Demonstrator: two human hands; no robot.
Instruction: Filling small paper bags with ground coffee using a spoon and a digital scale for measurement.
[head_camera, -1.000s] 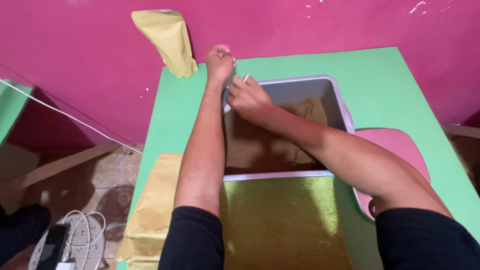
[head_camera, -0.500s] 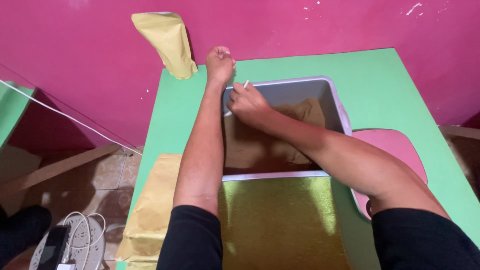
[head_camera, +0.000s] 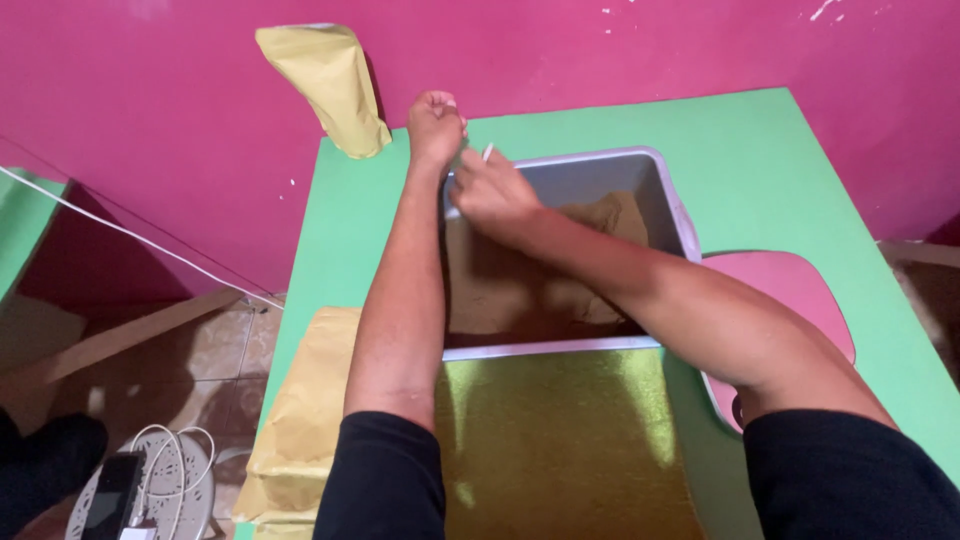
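Left hand: your left hand (head_camera: 435, 125) is curled into a fist at the far corner of the grey tub (head_camera: 678, 215); what it holds is hidden.
Right hand: your right hand (head_camera: 490, 192) pinches a thin white stick (head_camera: 487, 153) just beside it.
Tub: on the green desk (head_camera: 770, 170), holding brown powder (head_camera: 600, 218).
Nearby: yellow pouch (head_camera: 325, 85) against the wall.

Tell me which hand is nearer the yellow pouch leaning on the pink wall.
Left. The left hand sits just right of the yellow pouch; the right hand is farther right, over the grey tub.
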